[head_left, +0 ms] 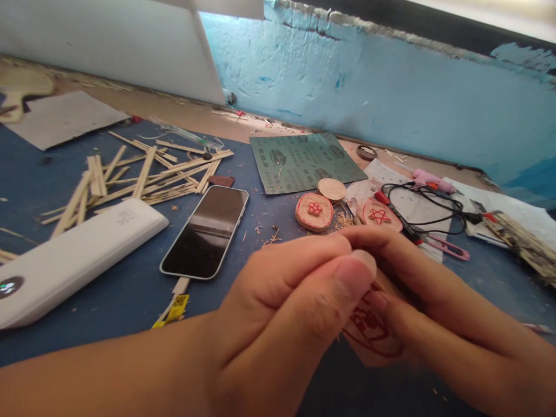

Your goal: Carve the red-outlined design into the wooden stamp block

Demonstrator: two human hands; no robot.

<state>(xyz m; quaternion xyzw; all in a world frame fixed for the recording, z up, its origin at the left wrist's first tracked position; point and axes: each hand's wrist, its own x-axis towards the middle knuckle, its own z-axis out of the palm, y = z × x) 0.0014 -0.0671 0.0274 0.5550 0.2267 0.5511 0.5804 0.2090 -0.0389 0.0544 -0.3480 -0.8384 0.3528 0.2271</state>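
Note:
My left hand (291,295) is closed, its thumb pressed against the curled fingers near the middle of the view; whatever is between them is hidden. Beside it my right hand (408,284) wraps round a pale wooden piece (373,333) marked with a red drawing, which shows below the fingertips. The fingertips of both hands meet at the piece's upper edge. Just beyond the hands lie a round wood slice with a red flower (314,212), a plain wood slice (331,190) and a slice with a red star (381,216).
A phone (206,231) with a cable and a white power bank (78,260) lie at left, before scattered wooden sticks (143,174). Green sandpaper (304,162) lies near the wall. At right are a black cord (434,223), a pink cutter (447,248) and papers.

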